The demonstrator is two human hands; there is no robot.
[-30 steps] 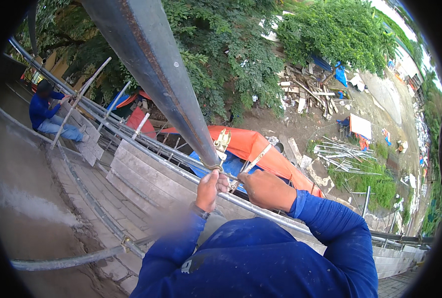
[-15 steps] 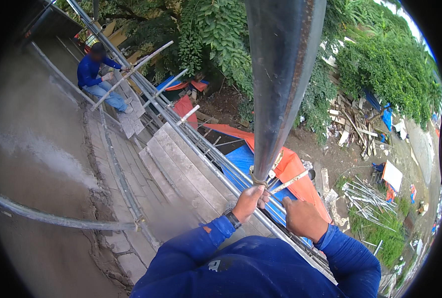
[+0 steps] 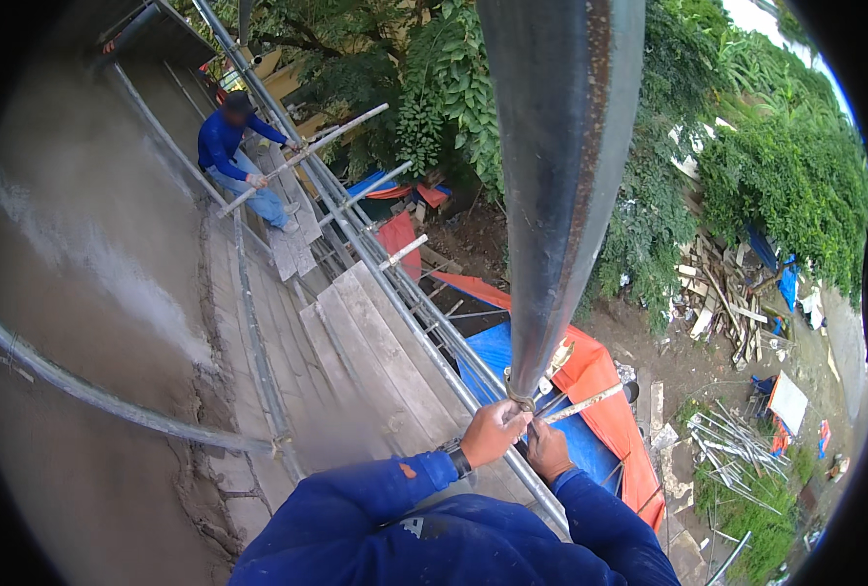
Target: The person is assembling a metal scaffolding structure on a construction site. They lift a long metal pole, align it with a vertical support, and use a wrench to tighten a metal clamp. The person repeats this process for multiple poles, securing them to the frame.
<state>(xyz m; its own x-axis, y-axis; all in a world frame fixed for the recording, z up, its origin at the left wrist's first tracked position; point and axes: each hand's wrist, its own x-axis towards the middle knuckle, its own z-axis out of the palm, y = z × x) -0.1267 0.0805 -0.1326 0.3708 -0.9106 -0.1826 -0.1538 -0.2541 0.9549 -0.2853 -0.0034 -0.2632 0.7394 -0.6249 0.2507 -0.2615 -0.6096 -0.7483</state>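
The left hand (image 3: 494, 433) is held with its thumb and fingertips drawn in at the tie (image 3: 519, 401) around the foot of the dark pole (image 3: 558, 200), though whether the tie is actually gripped cannot be told. The right hand (image 3: 549, 452) is curled just beside it, with anything held in its fingers hidden. Half a second ago a gap was left between the two hands; now the right has been brought in close to the left, so the tie appears to be attended to by both at once. The tie itself is seen at the pole's lower end, directly above the fingertips. Close by, a pale, spattered tube (image 3: 584, 401) is passed outward over the orange tarp (image 3: 595, 368) and blue tarp (image 3: 490, 355). Farther out, a scaffold rail (image 3: 416, 322) is flanked by planks (image 3: 379, 334), and a co-worker (image 3: 222, 140) in blue is seated beyond. Far below, the ground is strewn with scrap timber (image 3: 724, 293) and thin poles (image 3: 737, 452)
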